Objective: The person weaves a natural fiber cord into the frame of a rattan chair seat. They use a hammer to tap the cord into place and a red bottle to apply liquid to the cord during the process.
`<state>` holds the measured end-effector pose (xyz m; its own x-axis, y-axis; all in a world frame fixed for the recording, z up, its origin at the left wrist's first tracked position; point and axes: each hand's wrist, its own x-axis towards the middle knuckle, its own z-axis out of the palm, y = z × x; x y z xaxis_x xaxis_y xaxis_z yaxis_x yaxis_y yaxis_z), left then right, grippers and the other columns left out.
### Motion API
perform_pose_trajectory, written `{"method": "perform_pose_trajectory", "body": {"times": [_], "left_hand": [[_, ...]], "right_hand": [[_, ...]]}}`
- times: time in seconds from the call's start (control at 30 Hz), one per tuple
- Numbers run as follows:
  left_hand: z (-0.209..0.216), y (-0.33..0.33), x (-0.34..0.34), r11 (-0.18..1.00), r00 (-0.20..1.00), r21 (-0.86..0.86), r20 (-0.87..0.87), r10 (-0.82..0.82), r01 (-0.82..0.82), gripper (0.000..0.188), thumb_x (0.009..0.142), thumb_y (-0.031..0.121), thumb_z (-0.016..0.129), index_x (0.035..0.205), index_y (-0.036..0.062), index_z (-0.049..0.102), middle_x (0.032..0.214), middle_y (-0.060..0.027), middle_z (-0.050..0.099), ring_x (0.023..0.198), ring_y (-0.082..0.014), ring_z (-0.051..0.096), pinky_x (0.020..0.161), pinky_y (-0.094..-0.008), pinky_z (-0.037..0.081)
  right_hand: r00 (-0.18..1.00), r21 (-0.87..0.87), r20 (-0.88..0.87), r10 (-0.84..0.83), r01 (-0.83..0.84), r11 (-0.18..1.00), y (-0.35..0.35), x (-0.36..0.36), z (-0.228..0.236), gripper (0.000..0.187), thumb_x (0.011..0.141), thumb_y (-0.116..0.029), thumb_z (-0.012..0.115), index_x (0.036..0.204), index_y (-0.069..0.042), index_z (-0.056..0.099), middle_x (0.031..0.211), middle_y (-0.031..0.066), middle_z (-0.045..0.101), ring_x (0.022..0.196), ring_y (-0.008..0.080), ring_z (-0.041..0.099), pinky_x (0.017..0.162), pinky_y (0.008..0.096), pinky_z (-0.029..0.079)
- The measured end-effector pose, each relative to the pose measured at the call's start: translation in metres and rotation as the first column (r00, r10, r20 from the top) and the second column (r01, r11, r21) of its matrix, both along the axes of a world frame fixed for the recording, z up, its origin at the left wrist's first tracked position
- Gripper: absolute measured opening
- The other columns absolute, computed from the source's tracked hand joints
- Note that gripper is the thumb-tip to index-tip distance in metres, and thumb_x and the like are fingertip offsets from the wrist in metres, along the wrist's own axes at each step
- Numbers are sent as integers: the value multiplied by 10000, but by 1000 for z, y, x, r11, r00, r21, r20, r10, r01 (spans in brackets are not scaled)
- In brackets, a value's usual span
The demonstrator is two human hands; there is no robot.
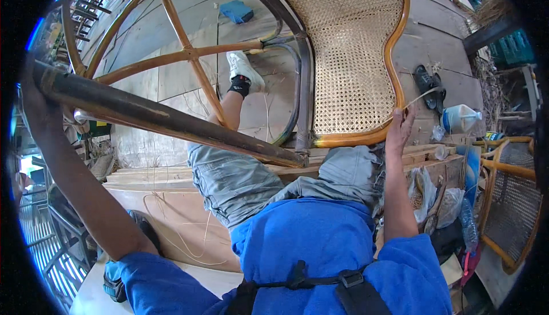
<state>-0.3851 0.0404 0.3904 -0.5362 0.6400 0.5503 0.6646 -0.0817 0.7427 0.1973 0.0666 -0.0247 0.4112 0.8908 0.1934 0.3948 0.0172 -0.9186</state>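
A rattan chair lies tipped in front of me, its woven cane panel (357, 80) edged by a glossy orange-brown rim. Its dark pole (171, 117) runs across my lap toward the left. My left hand (43, 94) is at the far left end of this pole and grips the chair there; shade hides most of its fingers. On the other side, my right hand (401, 129) is beside the lower right of the rim, fingers raised and close together. A thin pale cane strip (424, 96) sticks out from its fingertips and bends off to the right.
A blue packet (236, 12) lies on the plank floor beyond my white shoe (245, 73). To the right are a black shoe (429, 89), a white plastic jug (460, 119), clear bags (422, 192) and another cane chair (512, 200). Loose strands (183, 235) hang at lower left.
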Motion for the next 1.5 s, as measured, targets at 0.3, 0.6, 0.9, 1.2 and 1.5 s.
{"method": "perform_pose_trajectory", "body": {"times": [0.3,0.6,0.9,1.2,1.5], "left_hand": [[-16,25,4,984,974,-118,-201,108,-133,350,869,181,538,1190,45,507,1092,-137,568,983,-245,555,901,-339,417],[-36,29,74,949,835,-180,-535,127,-259,349,860,173,548,1178,34,511,1095,-146,567,1003,-259,547,905,-343,411],[-71,26,144,901,739,-273,-670,73,-337,348,851,165,559,1166,22,514,1099,-154,565,1023,-273,539,909,-347,405],[-93,20,189,925,736,-275,-677,7,-262,348,843,158,569,1153,11,517,1103,-163,563,1043,-287,530,912,-352,399],[-182,51,307,846,806,-315,-288,-517,430,347,834,150,579,1141,-1,520,1107,-172,562,1063,-301,522,916,-356,393]], "right_hand": [[768,-185,-584,-262,189,964,7,50,1,394,899,-311,543,1177,-37,488,1085,56,552,955,167,527,802,310,435],[518,-638,-568,-639,214,740,34,133,-149,304,806,-225,654,1042,-86,522,919,52,577,741,178,574,582,307,468],[759,-786,-187,-624,265,558,38,130,-271,305,796,-236,672,1033,-114,524,866,35,581,692,186,578,502,322,454],[808,-715,-189,-558,277,643,30,148,-259,307,792,-244,681,1032,-133,524,835,24,584,665,192,581,454,331,447],[429,-495,-720,-545,233,837,27,177,-71,327,799,-342,675,1032,-155,543,839,23,599,695,177,589,532,315,476]]}}
